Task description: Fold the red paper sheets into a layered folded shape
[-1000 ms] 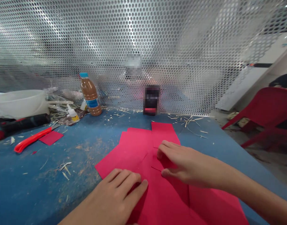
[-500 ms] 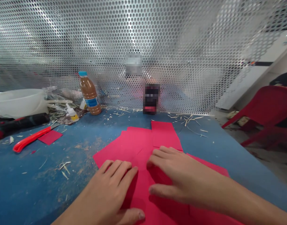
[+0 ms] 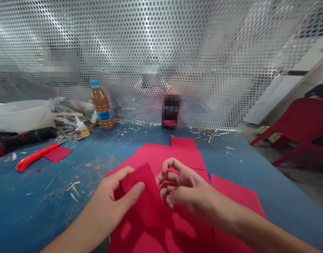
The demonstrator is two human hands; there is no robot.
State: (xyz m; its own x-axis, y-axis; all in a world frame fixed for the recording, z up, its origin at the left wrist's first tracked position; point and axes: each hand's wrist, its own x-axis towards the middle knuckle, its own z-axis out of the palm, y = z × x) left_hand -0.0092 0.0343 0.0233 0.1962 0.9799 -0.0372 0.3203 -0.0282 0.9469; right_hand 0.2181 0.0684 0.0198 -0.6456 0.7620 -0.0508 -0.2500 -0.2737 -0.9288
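Lifted above the pile, a piece of red paper (image 3: 147,196) stands tilted, pinched between the thumb and fingers of my left hand (image 3: 116,196). Part of those fingers is hidden behind it. Close to the paper's right edge is my right hand (image 3: 183,188), its fingers loosely curled and apart, with nothing seen in them; whether a fingertip touches the edge I cannot tell. Underneath both hands, several overlapping red sheets (image 3: 187,153) spread over the blue tabletop, shaded by my hands at the front.
To the left lie a red-handled knife (image 3: 36,155), a small red paper square (image 3: 57,154) and a black tool (image 3: 26,138). A glue bottle (image 3: 82,126), a brown-filled bottle (image 3: 102,107) and a white basin (image 3: 21,114) stand behind. A perforated metal panel (image 3: 203,52) rises at the back.
My left hand, flat on the sheets before, has turned and raised a piece of red paper. My right hand has rolled over, its fingers curling beside that piece.
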